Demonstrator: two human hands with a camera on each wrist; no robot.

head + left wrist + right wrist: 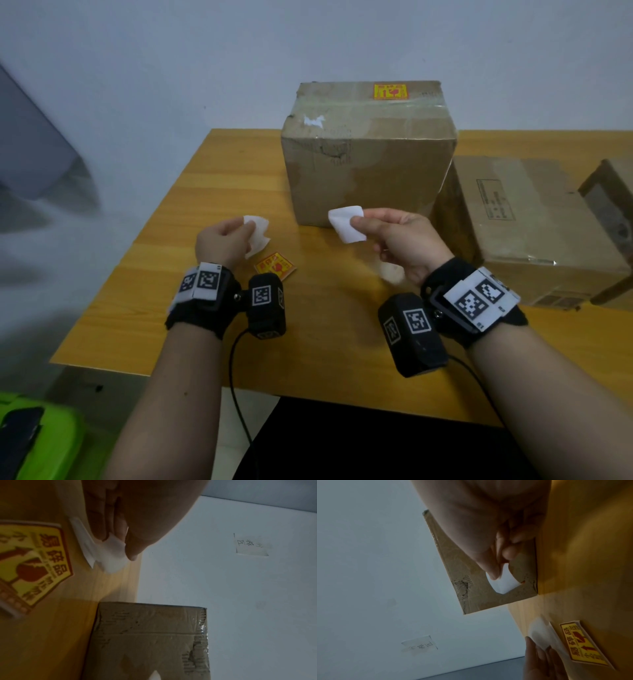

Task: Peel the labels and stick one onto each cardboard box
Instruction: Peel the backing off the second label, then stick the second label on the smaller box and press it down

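Note:
A big cardboard box (368, 154) stands mid-table with a yellow label (390, 91) stuck on its top. Two more boxes sit to its right, one flat (524, 226) and one at the frame edge (613, 202). In front of the big box, my right hand (358, 219) pinches a peeled label (346, 224) with its white back toward me. In the right wrist view this label (503, 582) hangs from thumb and fingers. My left hand (248, 228) pinches curled white backing paper (257, 236) just above the table (109, 553). A small stack of yellow labels (275, 266) lies below that hand.
The wooden table (329, 335) ends at a pale wall behind the boxes, and its left edge is close to my left hand. A green object (44, 431) sits low at the left, off the table. A paper note (250, 545) is stuck on the wall.

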